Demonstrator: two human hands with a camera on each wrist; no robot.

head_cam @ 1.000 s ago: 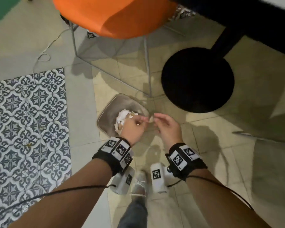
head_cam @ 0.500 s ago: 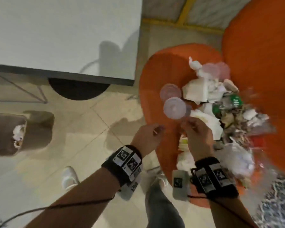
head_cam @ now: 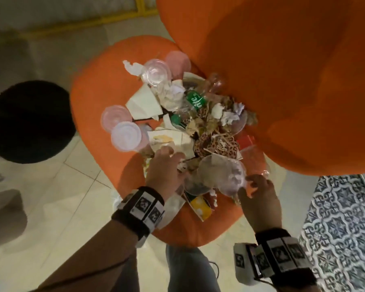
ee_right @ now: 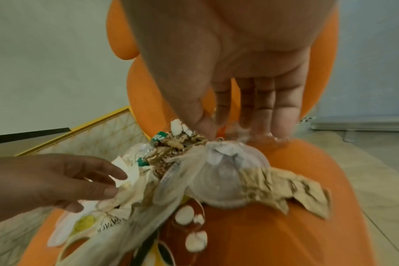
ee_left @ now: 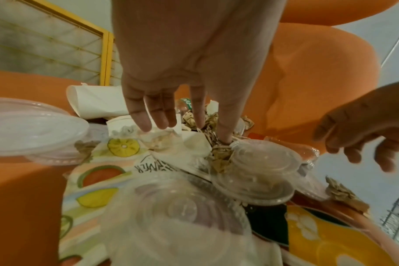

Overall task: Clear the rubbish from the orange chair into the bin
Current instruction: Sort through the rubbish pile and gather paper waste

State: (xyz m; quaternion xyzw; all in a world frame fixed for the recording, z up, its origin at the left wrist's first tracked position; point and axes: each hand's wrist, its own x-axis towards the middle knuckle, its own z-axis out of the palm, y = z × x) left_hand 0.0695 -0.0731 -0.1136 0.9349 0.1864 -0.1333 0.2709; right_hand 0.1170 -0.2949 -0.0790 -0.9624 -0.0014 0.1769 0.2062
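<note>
The orange chair has a heap of rubbish on its seat: clear plastic lids, a white napkin, a green-labelled bottle, leopard-print paper and a clear domed cup. My left hand reaches into the heap's near side with fingers straight, the tips on paper beside a clear lid. At the heap's right edge my right hand is spread, its fingertips touching thin clear plastic behind the domed cup. Neither hand holds anything.
A black round table base lies left of the chair. A brown bin-like shape shows at the left edge. Patterned tiles are to the right. The chair's backrest rises behind the heap, and my leg is below the seat.
A second ago both hands were over the bin with small scraps. The view swung to the chair, and both hands moved onto the rubbish heap, spread and holding nothing.
</note>
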